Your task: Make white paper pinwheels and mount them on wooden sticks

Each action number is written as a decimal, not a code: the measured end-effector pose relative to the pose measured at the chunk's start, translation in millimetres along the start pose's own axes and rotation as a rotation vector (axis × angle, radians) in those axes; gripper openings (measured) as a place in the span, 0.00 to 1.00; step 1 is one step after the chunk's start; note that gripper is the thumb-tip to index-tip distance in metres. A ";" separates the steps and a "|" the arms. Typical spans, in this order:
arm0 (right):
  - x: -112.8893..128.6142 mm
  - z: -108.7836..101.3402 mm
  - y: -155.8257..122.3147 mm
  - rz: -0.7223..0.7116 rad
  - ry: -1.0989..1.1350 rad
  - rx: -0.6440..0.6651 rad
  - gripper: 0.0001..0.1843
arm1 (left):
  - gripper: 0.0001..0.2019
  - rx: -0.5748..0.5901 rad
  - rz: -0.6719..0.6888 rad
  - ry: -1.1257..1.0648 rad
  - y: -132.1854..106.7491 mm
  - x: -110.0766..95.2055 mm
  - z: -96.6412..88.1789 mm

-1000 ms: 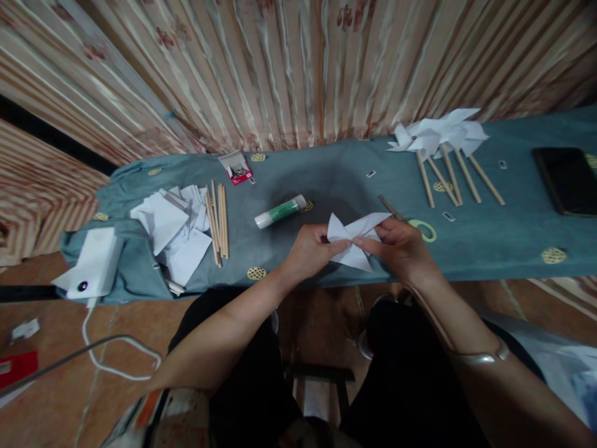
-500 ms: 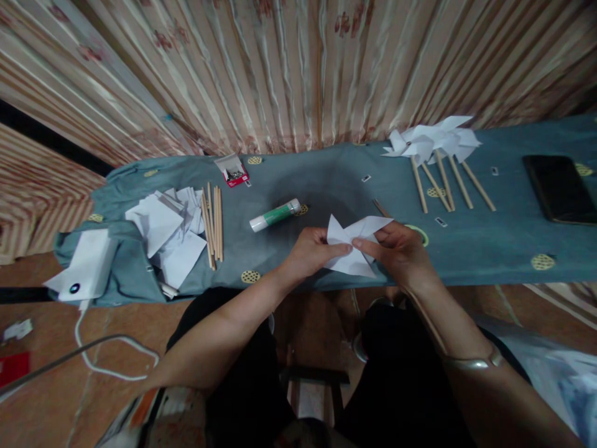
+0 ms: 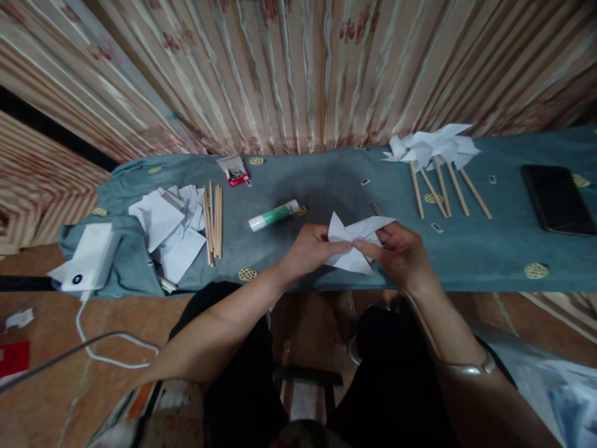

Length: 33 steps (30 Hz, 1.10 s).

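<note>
A white paper pinwheel is held between my two hands near the front edge of the cloth-covered table. My left hand grips its left side, the thumb pressed at the centre. On the other side my right hand pinches it, its thumb also at the centre, nearly meeting the left one. The fingers beneath the paper are partly hidden. Just beyond the right hand lies the tip of a thin tool, mostly covered. A green and white glue stick rests left of the pinwheel.
At the left are paper sheets, several wooden sticks, an open red box of small metal pieces and a white power bank with a cable. Finished pinwheels on sticks and a black phone lie at the right. A curtain hangs behind.
The view has shifted slightly. Both hands keep the same hold on the paper pinwheel, thumbs still at its centre; the green ring seen by the right hand earlier is hidden now.
</note>
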State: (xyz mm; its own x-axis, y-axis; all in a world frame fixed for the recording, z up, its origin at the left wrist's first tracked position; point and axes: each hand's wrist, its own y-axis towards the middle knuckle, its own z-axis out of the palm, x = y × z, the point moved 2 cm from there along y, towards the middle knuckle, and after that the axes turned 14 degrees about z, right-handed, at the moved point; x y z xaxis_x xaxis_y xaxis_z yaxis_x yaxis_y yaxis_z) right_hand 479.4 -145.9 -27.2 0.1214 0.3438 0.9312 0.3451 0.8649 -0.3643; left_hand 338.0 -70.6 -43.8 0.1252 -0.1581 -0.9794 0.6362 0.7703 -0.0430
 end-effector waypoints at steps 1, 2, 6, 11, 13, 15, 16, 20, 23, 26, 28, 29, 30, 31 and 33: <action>0.0 -0.3 0.3 -0.003 -0.005 -0.008 0.22 | 0.10 0.008 0.007 0.007 0.6 -0.5 0.3; 0.2 -0.6 0.7 -0.005 -0.007 -0.017 0.22 | 0.09 0.013 0.016 0.014 1.4 -1.2 0.6; 0.6 -1.8 3.9 -0.010 0.003 -0.041 0.22 | 0.07 0.013 0.044 0.050 4.8 -4.6 0.7; -4.4 -2.8 6.0 -0.050 -0.032 -0.038 0.22 | 0.06 -0.006 0.003 0.067 4.2 -3.3 1.2; -6.6 -3.6 5.4 -0.045 -0.029 -0.039 0.21 | 0.06 -0.017 -0.016 0.063 3.3 -1.9 2.7; -7.2 -5.2 5.0 -0.028 -0.010 -0.045 0.21 | 0.05 -0.026 -0.017 0.057 3.4 -1.4 4.9; -6.6 -6.2 5.1 -0.021 0.004 -0.043 0.21 | 0.05 -0.029 -0.012 0.053 3.9 -1.6 6.1; -1.1 -9.3 6.8 -0.027 0.022 0.037 0.21 | 0.06 -0.054 0.010 0.084 7.1 -4.2 9.1; 2.5 -10.3 6.8 -0.038 0.049 0.074 0.22 | 0.07 -0.072 0.000 0.121 8.1 -5.8 9.7; 3.1 -8.8 3.9 -0.011 0.081 0.078 0.24 | 0.08 -0.056 -0.021 0.109 5.8 -5.2 10.2; 2.4 -6.5 0.7 0.007 0.084 0.076 0.24 | 0.09 -0.046 -0.028 0.099 2.6 -4.0 10.0; 2.0 -5.1 -1.2 0.008 0.082 0.070 0.24 | 0.09 -0.047 -0.030 0.097 0.7 -3.7 9.6; 1.7 -3.7 -3.0 0.006 0.075 0.066 0.25 | 0.09 -0.048 -0.033 0.094 -1.2 -3.6 9.1; 1.5 -2.4 -4.8 0.000 0.067 0.062 0.25 | 0.08 -0.051 -0.037 0.089 -3.2 -3.9 8.4; 2.1 0.1 -8.0 -0.010 0.048 0.065 0.25 | 0.08 -0.063 -0.046 0.062 -6.7 -6.4 7.0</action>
State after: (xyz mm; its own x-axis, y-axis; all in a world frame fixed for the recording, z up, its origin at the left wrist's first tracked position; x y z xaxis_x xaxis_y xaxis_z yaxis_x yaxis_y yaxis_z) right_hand 476.9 -152.0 -22.3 0.1633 0.3181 0.9339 0.2861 0.8906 -0.3535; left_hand 338.3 -79.1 -35.9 0.0480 -0.1571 -0.9864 0.5909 0.8007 -0.0988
